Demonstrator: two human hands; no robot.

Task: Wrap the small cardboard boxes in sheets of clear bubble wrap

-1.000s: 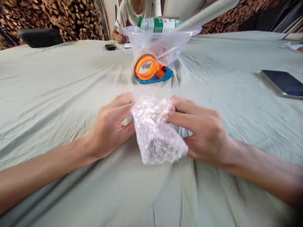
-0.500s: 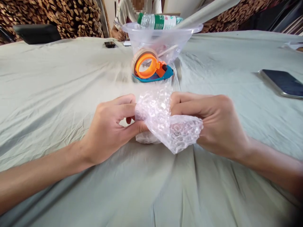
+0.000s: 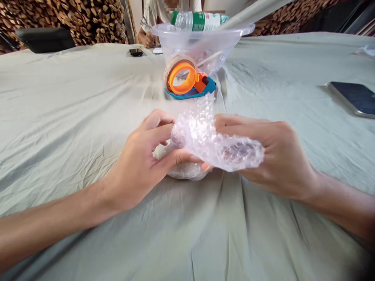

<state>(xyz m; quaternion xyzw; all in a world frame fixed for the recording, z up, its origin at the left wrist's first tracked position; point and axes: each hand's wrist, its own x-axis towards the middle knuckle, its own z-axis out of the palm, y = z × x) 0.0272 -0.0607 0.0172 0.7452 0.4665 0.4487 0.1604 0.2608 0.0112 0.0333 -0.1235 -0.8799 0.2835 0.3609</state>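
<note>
A black case (image 3: 45, 40) sits at the far left, well beyond the left hand (image 3: 140, 160), in front of stacked wood (image 3: 96, 19). A small dark phone (image 3: 136, 52) lies far beyond the left hand, at the back of the cloth-covered surface (image 3: 88, 86). The left hand is partly closed, with a gap between thumb and forefinger; it grips the left side of the bubble wrap (image 3: 199, 127) with the thumb across its near face. Beyond the hands sits the tape dispenser (image 3: 202, 84), orange and blue, fitted with a roll of tape. The bubble wrap is located between the two hands: one part stands up, one flap folds over toward the right hand (image 3: 275, 156), and a rounded portion is below the left thumb. Whether the wrap encloses an item cannot be determined. Farther beyond the hands, behind the dispenser, is a clear plastic basin (image 3: 172, 48) with a green-labelled bottle (image 3: 199, 21) across its top; a person (image 3: 150, 19) is seated behind it. The right hand is curled and holds the right side of the wrap; its fingertips are mostly hidden. A smartphone (image 3: 353, 97) lies beyond the right hand and well to its right.
</note>
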